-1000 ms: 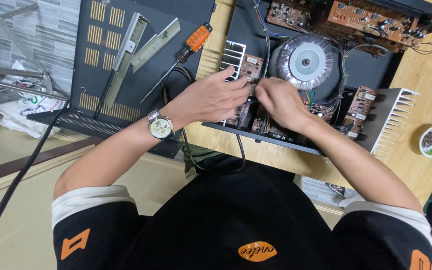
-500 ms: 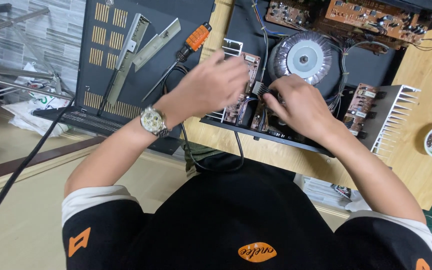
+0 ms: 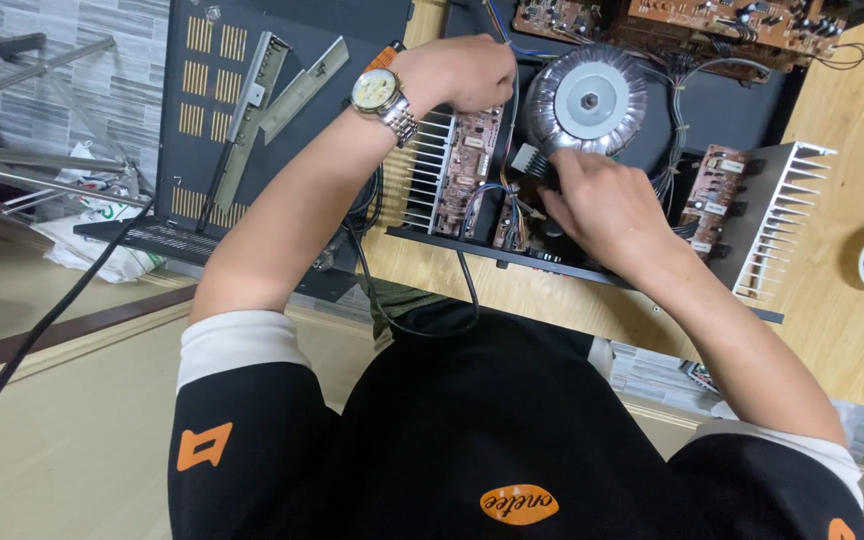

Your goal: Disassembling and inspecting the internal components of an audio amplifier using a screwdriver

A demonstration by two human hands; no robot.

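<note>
Underneath, a wooden workbench (image 3: 852, 160) bears the open amplifier chassis (image 3: 712, 110); grey tiled wall (image 3: 52, 100) beyond.

A single head-worn camera looks steeply down from above the person's chest. It sits close over the wooden bench (image 3: 852, 130), facing its far edge.

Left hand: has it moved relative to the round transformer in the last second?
Yes. The left hand went from beside the right hand, below the toroidal transformer, up to the transformer's left side, away from the right hand.

The round transformer (image 3: 585, 100) sits in the open chassis (image 3: 752, 110), between finned heatsinks (image 3: 427, 170) left and right.
</note>
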